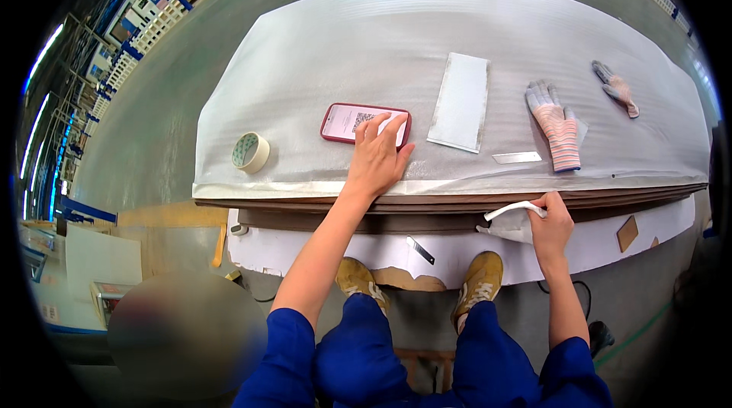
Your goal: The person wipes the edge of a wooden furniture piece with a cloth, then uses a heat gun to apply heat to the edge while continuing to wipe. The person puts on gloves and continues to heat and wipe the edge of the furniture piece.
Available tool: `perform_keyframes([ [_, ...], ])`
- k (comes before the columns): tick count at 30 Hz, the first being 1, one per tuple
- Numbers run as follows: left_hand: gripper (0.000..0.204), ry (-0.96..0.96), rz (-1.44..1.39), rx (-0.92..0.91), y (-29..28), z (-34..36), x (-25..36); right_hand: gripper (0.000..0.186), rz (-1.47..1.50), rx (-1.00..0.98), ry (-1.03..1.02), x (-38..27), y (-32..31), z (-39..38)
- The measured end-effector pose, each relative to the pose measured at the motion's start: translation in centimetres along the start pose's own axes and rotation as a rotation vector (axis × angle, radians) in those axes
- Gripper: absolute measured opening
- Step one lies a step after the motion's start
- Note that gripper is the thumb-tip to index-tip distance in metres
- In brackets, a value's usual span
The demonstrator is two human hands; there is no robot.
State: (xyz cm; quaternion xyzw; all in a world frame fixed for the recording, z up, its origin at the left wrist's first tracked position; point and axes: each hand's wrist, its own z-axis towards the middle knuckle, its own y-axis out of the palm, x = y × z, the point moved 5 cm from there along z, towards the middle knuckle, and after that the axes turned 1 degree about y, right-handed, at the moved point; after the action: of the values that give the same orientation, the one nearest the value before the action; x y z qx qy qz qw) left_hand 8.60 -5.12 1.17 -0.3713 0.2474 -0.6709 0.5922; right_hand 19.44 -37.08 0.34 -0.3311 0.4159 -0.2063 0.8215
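My left hand [379, 160] reaches over a phone in a red case [341, 122], its fingers stretched out and touching the lit screen. The phone lies face up on a translucent white covering sheet [328, 42]. At the front edge of the covered stack, my right hand [554, 226] is closed on a thin white flexible piece with a curled edge [509, 226]; its exact kind is unclear. Beyond the right hand lie a narrow metal strip [518, 157] and a striped work glove [556, 130]. A pale rectangular plate [460, 103] rests right of the phone.
A tape roll [259, 153] stands at the left of the sheet, and a second glove [618, 90] lies far right. Brown layers [427, 206] show under the sheet's front edge. Below, a white board [343, 244] carries a dark-tipped blade [420, 250] and a brown diamond-shaped piece [627, 233].
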Motion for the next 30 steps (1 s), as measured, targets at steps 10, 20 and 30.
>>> perform_keyframes([
  [10,0.066,-0.011,-0.057,0.012,-0.38,0.29,0.51,0.022,-0.001,-0.001,0.004,0.29,0.03,-0.13],
  [20,0.065,-0.027,-0.032,-0.002,-0.29,0.14,0.46,0.023,-0.01,0.002,0.025,0.28,0.04,-0.27],
  [30,0.065,-0.019,-0.014,-0.021,-0.1,0.21,0.45,0.024,0.003,0.01,0.019,0.38,0.15,-0.26],
])
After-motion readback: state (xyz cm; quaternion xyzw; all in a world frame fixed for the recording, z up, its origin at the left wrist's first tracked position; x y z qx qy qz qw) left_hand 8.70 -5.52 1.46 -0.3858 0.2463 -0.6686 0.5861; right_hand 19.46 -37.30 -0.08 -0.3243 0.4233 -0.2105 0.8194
